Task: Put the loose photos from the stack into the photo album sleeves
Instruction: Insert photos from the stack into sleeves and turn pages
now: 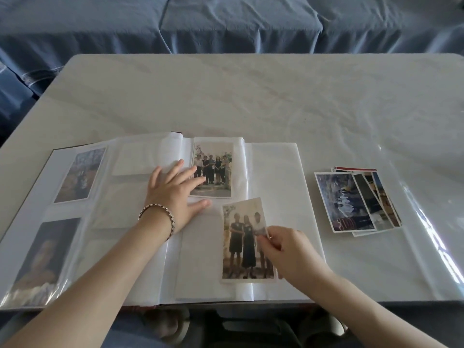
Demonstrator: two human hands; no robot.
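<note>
The right hand [288, 249] pinches a loose photo [247, 241] by its right edge over the album [273, 172] near the tabletop's front edge (thin, bendy, best held by edges), while the left hand [173, 192] lies flat, fingers spread.

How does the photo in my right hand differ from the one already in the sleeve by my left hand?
The held photo shows three people; the sleeved photo shows a larger group. The held photo is loose, pinched by the right hand; the sleeved photo sits under plastic, touched by the left hand. Both are upright group shots.
</note>
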